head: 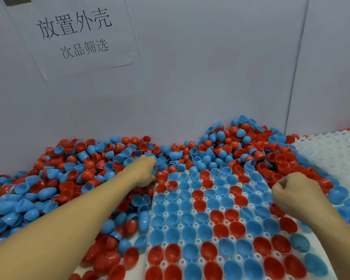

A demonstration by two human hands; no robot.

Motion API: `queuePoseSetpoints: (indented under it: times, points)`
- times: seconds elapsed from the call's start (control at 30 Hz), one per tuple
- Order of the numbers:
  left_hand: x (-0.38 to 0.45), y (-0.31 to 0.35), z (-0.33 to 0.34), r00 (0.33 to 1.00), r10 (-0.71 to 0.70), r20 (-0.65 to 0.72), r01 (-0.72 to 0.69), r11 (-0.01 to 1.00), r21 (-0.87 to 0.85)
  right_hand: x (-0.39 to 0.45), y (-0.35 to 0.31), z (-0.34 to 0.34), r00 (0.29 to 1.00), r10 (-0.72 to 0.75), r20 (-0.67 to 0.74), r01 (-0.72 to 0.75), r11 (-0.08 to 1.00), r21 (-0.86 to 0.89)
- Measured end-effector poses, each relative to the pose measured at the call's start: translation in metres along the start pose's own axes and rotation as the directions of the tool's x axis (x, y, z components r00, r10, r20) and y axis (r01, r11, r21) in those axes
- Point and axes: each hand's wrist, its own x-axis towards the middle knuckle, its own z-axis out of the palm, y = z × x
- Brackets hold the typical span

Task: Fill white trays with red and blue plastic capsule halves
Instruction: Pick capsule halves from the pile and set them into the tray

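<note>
Filling lower centre of frame: white tray [171, 227], pockets mostly seated with red and blue capsule halves [198, 217], open side up. Left hand [144, 170] curled in loose pile [69, 178] at mid-left, presumably gathering; contents hidden. Right hand [291, 190] fisted over tray's right edge, contents indiscernible.

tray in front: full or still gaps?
Nearly full. The white tray has red or blue halves seated open side up in almost every visible socket; its far edge is buried under the loose pile, so cannot tell there.
</note>
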Motion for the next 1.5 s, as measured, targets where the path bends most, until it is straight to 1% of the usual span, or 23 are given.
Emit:
queuePoseSetpoints:
  times: [0.03,0.1,0.13,0.2,0.27,0.33,0.4,0.47,0.67,0.73,0.8,0.87,0.93,1.0,1.03,1.07,1.1,1.13,1.17,1.2,1.23,1.3,1.5]
  points:
    - [-0.001,-0.004,-0.001,0.999,-0.019,-0.047,0.017,0.999,-0.048,0.001,0.0,0.0,1.0,-0.013,-0.015,0.013,1.0,-0.006]
    - [-0.006,-0.011,-0.006,0.979,-0.105,-0.177,0.061,0.97,-0.237,0.003,-0.002,0.001,0.998,-0.054,-0.044,0.054,0.998,-0.012]
    - [-0.011,-0.013,-0.011,0.959,-0.154,-0.236,0.067,0.938,-0.34,0.002,-0.004,0.003,0.993,-0.095,-0.065,0.094,0.996,-0.005]
    - [-0.027,-0.011,-0.019,0.925,-0.21,-0.315,0.034,0.875,-0.484,-0.002,-0.017,0.007,0.966,-0.234,-0.114,0.242,0.968,0.067]
    - [-0.049,0.001,-0.026,0.915,-0.127,-0.384,-0.105,0.843,-0.528,-0.013,-0.041,0.014,0.921,-0.365,-0.139,0.389,0.886,0.253]
    - [-0.075,0.022,-0.026,0.898,0.046,-0.437,-0.291,0.808,-0.513,-0.025,-0.069,0.023,0.893,-0.442,-0.087,0.428,0.773,0.468]
    - [-0.097,0.044,-0.022,0.878,0.166,-0.449,-0.401,0.767,-0.501,-0.036,-0.092,0.036,0.868,-0.497,-0.013,0.422,0.722,0.548]
    - [-0.111,0.059,-0.015,0.864,0.211,-0.457,-0.448,0.736,-0.508,-0.046,-0.103,0.049,0.851,-0.526,0.014,0.431,0.713,0.552]
    - [-0.116,0.065,-0.005,0.874,0.144,-0.464,-0.422,0.7,-0.577,-0.061,-0.095,0.064,0.867,-0.498,0.009,0.324,0.578,0.749]
    - [-0.115,0.066,-0.003,0.876,0.136,-0.464,-0.413,0.708,-0.573,-0.058,-0.093,0.065,0.858,-0.513,0.021,0.341,0.6,0.724]
    - [-0.113,0.066,-0.001,0.876,0.172,-0.45,-0.424,0.72,-0.55,-0.054,-0.092,0.065,0.849,-0.526,0.055,0.355,0.644,0.677]
    - [-0.111,0.062,0.001,0.887,0.249,-0.39,-0.44,0.713,-0.546,-0.05,-0.09,0.066,0.867,-0.496,0.048,0.347,0.671,0.656]
    - [-0.107,0.055,-0.002,0.892,0.319,-0.32,-0.449,0.703,-0.551,-0.047,-0.087,0.068,0.9,-0.435,-0.014,0.338,0.677,0.654]
    - [-0.098,0.043,-0.008,0.913,0.254,-0.319,-0.398,0.724,-0.563,-0.045,-0.085,0.069,0.92,-0.385,-0.08,0.341,0.681,0.647]
    - [-0.09,0.034,-0.011,0.926,0.178,-0.331,-0.339,0.779,-0.528,-0.043,-0.084,0.069,0.926,-0.364,-0.098,0.336,0.682,0.65]
    - [-0.081,0.024,-0.013,0.942,0.099,-0.322,-0.236,0.877,-0.42,-0.042,-0.083,0.069,0.931,-0.349,-0.105,0.328,0.68,0.656]
    - [-0.072,0.014,-0.014,0.965,0.015,-0.26,-0.08,0.968,-0.239,-0.041,-0.083,0.068,0.934,-0.341,-0.107,0.323,0.679,0.659]
    - [-0.064,0.004,-0.013,0.985,-0.081,-0.15,0.074,0.996,-0.053,-0.04,-0.082,0.066,0.935,-0.339,-0.105,0.321,0.681,0.658]
    - [-0.058,-0.003,-0.011,0.983,-0.183,-0.013,0.184,0.981,0.06,-0.04,-0.081,0.065,0.934,-0.342,-0.099,0.32,0.684,0.656]
    - [-0.052,-0.008,-0.008,0.958,-0.262,0.113,0.253,0.963,0.095,-0.039,-0.081,0.062,0.933,-0.349,-0.091,0.319,0.684,0.656]
    - [-0.047,-0.011,-0.004,0.929,-0.308,0.204,0.297,0.951,0.085,-0.039,-0.08,0.06,0.93,-0.357,-0.082,0.32,0.683,0.656]
    - [-0.036,-0.012,0.005,0.902,-0.343,0.262,0.343,0.938,0.046,-0.04,-0.077,0.054,0.922,-0.38,-0.07,0.332,0.688,0.645]
    - [-0.026,-0.008,0.022,0.922,-0.377,0.085,0.386,0.907,-0.17,-0.047,-0.066,0.035,0.901,-0.422,-0.096,0.395,0.711,0.582]
